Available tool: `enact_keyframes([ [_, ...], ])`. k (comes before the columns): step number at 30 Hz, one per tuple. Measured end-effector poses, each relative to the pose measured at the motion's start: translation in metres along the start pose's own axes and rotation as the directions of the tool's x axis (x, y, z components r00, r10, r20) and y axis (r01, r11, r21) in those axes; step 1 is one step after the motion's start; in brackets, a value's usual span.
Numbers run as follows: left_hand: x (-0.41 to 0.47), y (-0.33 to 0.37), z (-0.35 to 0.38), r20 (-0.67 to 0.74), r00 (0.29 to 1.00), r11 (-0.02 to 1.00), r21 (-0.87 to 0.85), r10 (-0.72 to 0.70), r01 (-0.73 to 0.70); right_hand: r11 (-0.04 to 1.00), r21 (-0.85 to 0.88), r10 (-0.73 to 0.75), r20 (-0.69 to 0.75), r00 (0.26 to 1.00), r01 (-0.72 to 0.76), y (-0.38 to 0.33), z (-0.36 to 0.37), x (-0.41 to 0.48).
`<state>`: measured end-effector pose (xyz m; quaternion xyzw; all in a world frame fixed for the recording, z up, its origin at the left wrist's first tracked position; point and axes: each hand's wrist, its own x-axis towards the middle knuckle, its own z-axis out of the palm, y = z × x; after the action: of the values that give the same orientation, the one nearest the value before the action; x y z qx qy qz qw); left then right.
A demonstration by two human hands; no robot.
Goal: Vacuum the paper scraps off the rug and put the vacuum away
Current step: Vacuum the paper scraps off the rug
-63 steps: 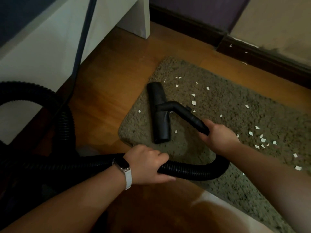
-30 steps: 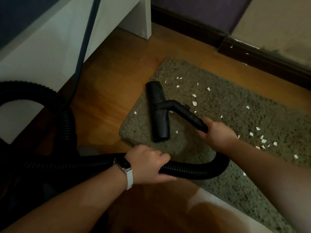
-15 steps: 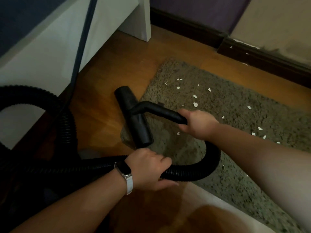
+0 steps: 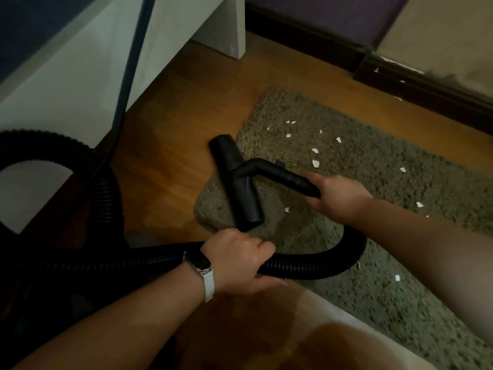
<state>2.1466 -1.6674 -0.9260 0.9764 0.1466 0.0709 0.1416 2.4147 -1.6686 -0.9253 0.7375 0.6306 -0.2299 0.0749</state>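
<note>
A grey-green shaggy rug (image 4: 373,182) lies on the wood floor with several white paper scraps (image 4: 316,163) strewn over it. The black vacuum floor nozzle (image 4: 236,182) sits on the rug's left edge, its far end over the floor. My right hand (image 4: 337,196) grips the black wand (image 4: 282,174) just behind the nozzle. My left hand (image 4: 237,260), with a watch on the wrist, grips the ribbed black hose (image 4: 320,265), which curves from the wand round to the left.
White furniture (image 4: 80,76) stands at the left with a dark cable (image 4: 128,76) hanging down its front. The hose loops (image 4: 104,188) lie on the floor beside it. A dark skirting board (image 4: 400,76) runs along the far wall, a few scraps on it.
The nozzle was pulled left off the rug onto the floor half a second ago; now it has come back right onto the rug's left edge. Scraps by the left corner are gone.
</note>
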Motion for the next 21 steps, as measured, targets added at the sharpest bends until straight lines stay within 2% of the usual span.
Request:
enact_keyframes([
  [8,0.0,0.002,0.0,0.015,1.0,1.0,0.015,0.006,-0.007,0.997,0.009,0.078,-0.067,0.995,-0.078,0.014,0.008,-0.023],
  [18,0.011,0.005,-0.007,0.064,0.996,0.998,0.014,0.056,-0.057,0.947,0.199,0.271,-0.073,0.96,-0.252,0.026,0.016,-0.046],
  [21,0.026,-0.005,-0.013,0.053,0.996,0.996,0.037,0.075,-0.077,0.945,0.217,0.266,-0.071,0.961,-0.245,0.026,0.011,-0.039],
])
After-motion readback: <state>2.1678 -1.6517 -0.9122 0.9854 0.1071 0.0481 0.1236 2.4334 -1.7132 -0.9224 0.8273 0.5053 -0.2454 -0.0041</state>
